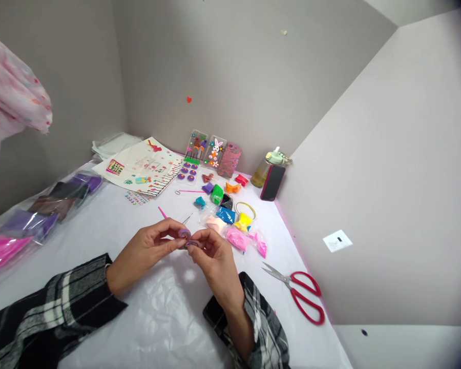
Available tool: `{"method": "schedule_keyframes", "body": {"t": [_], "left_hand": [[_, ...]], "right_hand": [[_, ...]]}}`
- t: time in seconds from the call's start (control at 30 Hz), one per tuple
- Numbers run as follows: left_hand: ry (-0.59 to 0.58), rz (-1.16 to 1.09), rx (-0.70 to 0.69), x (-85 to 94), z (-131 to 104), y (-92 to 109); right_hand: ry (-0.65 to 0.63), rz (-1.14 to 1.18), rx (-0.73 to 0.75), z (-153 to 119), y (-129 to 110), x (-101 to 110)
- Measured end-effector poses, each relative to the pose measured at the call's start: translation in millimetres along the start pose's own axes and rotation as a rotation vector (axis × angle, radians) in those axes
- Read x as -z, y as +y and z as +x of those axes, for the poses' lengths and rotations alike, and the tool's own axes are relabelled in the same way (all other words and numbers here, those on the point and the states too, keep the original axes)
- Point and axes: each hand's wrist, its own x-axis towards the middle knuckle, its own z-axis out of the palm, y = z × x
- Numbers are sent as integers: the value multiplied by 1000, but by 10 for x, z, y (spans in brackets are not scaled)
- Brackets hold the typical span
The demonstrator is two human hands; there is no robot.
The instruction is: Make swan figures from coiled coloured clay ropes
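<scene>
A small purple swirled clay piece (184, 233) is between both my hands over the middle of the table. My left hand (148, 246) pinches its left side between thumb and fingers. On the other side, my right hand (215, 256) grips with thumb and forefinger a rolled purple part (192, 244) that touches the first; whether they are one piece I cannot tell. Just beyond my fingers lie a thin metal tool (187, 219) and a pink stick (162, 212). Packets of yellow clay (243, 221) and pink clay (237, 239) sit near my right hand.
Red-handled scissors (295, 289) lie open at right. A phone (273, 183) leans against a bottle (259, 174) at the back. Decorated phone cases (216, 151) stand by the wall, beside a drawn sheet (146, 164). Bagged clay (28, 224) lines the left edge.
</scene>
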Motion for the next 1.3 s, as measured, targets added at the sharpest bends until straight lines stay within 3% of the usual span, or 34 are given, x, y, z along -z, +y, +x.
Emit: {"method": "schedule_keyframes", "body": {"t": [0.47, 0.6, 0.83, 1.3], "left_hand": [[-58, -97, 72, 6, -2, -18], [-35, -110, 79, 5, -17, -50], [68, -15, -38, -44, -74, -92], [59, -52, -17, -103, -114, -176]], "right_hand": [[-24, 80, 35, -21, -5, -36], [-16, 81, 48, -19, -4, -48], [7, 38, 56, -12, 16, -42], [18, 20, 51, 9, 26, -10]]}}
